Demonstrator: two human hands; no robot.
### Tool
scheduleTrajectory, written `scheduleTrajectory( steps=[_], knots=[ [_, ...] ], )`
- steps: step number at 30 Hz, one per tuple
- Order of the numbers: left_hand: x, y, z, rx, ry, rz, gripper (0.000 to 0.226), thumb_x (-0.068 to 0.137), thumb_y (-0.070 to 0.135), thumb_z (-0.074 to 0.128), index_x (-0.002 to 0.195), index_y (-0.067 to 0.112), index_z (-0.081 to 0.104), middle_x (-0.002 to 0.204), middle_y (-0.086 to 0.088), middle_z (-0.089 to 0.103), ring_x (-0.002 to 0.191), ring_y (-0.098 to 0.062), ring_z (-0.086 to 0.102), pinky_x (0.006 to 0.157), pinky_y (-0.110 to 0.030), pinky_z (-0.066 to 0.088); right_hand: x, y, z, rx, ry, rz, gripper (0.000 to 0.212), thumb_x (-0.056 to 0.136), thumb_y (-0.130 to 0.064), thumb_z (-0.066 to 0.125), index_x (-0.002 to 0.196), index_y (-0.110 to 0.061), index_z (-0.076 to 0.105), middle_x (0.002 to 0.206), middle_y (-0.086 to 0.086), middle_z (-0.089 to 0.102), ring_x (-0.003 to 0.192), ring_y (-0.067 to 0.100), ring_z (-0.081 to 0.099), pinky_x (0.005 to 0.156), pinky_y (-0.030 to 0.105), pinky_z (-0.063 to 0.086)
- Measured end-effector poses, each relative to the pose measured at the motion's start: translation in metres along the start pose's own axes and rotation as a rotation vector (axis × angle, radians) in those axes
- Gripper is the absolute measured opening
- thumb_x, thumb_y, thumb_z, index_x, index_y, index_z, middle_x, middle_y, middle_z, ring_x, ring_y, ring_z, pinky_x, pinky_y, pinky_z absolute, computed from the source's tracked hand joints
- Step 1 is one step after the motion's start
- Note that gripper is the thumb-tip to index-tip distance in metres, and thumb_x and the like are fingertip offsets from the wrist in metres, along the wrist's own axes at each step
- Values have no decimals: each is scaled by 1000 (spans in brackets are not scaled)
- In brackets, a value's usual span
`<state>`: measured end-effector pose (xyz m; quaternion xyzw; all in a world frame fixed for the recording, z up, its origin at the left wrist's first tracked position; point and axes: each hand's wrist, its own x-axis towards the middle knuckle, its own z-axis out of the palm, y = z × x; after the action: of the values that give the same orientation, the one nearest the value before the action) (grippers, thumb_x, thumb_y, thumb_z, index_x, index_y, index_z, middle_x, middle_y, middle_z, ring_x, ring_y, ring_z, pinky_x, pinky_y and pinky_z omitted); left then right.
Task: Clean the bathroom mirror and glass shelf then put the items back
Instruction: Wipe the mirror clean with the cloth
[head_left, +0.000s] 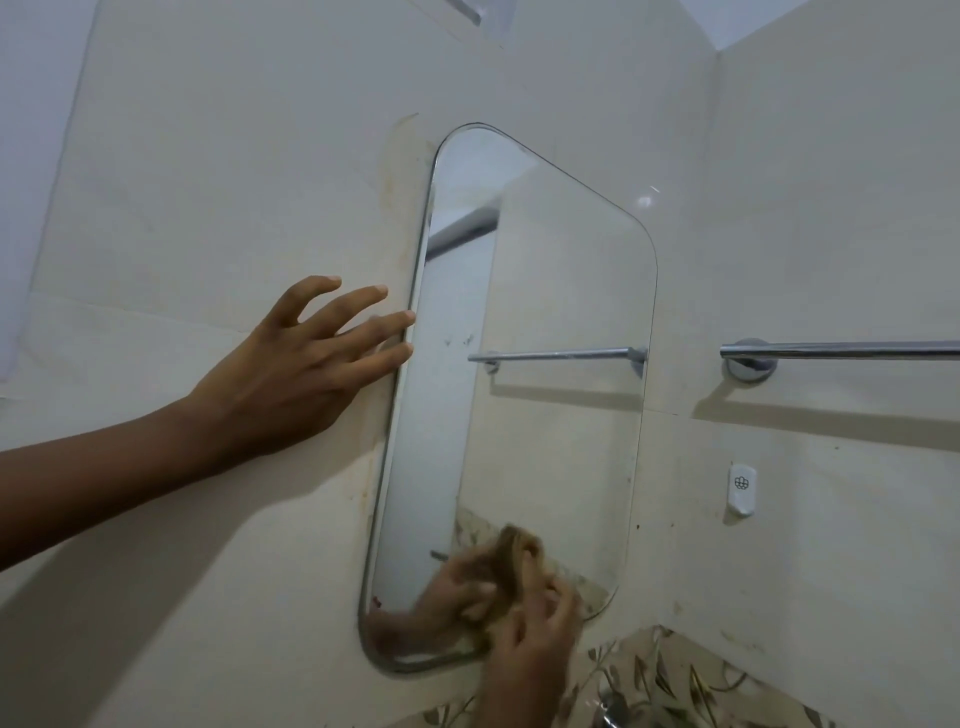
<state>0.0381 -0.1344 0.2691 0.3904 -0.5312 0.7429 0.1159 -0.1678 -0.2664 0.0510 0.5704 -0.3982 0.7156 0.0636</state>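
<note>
A tall mirror with rounded corners hangs on the cream tiled wall. My left hand lies flat on the wall at the mirror's left edge, fingers spread, fingertips touching the rim. My right hand presses a crumpled brown cloth against the lower part of the glass; hand and cloth are blurred. Their reflection shows in the mirror just to the left. A few dark specks mark the glass near its middle left. No glass shelf is in view.
A chrome towel bar runs along the wall to the right of the mirror. Below it a small white wall hook is stuck on. A band of leaf-patterned tiles runs along the bottom right.
</note>
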Motion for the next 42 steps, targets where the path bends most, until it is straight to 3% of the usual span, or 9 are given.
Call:
scheduleTrajectory(
  steps=[6,9,12,14,16,21,34,37,42],
  knots=[
    [0,0,-2,0,-14,-6,41,92,7,31,120,17,58,136,-7,56,128,-32,43,105,-46,22,-64,-65,-10,220,-522,-78,24,80,-59,47,102,-66,43,129,-37,48,91,-15,54,75,2,40],
    [0,0,-2,-7,-11,-9,41,92,7,30,119,17,58,135,-7,56,127,-32,45,105,-46,23,-62,-63,-19,108,-658,-310,62,76,-79,32,113,-38,60,143,-17,41,119,-18,40,95,8,33],
    [0,1,-2,-8,-15,-6,39,91,7,34,119,16,59,135,-8,56,126,-33,48,104,-47,24,-57,-35,-27,-142,-640,-232,89,37,-100,8,46,-28,59,48,12,57,65,37,64,64,46,37],
    [0,1,-2,-9,-16,-1,38,90,7,36,120,16,59,135,-9,56,127,-34,48,104,-47,24,-50,-2,-18,-195,-535,-166,69,32,-101,16,36,-42,51,46,-4,56,63,21,62,67,37,37],
    [0,0,-3,-15,-23,2,39,90,7,35,119,15,59,135,-10,56,126,-34,49,104,-47,25,-25,22,-34,-334,-500,-252,32,60,-84,44,70,-60,63,72,-20,63,80,8,55,73,18,40],
    [1,1,-5,-28,-47,2,43,93,10,26,121,13,57,135,-12,56,126,-34,49,104,-47,27,20,72,-52,-30,-213,385,35,80,6,49,104,-8,71,87,7,47,80,33,53,76,26,38],
    [-31,52,-50,-563,-22,-77,34,82,3,40,105,10,63,108,-10,69,104,-29,57,83,-37,40,-18,-24,-90,1124,-795,1374,48,29,-1,85,71,3,63,59,19,56,56,28,58,58,30,51],
    [-60,88,-89,-792,-133,-222,33,82,9,42,103,13,66,103,-4,69,90,-21,61,74,-30,44,-25,-51,-106,1029,-937,1313,17,70,-7,71,83,3,68,78,22,70,75,32,65,68,40,52],
    [-111,131,-143,-1402,-301,-901,26,86,33,48,108,32,62,105,22,65,94,-3,62,74,-12,47,-40,-64,-110,1102,-1171,999,48,57,-6,77,101,4,61,83,16,70,73,24,67,67,32,57]
  ],
)
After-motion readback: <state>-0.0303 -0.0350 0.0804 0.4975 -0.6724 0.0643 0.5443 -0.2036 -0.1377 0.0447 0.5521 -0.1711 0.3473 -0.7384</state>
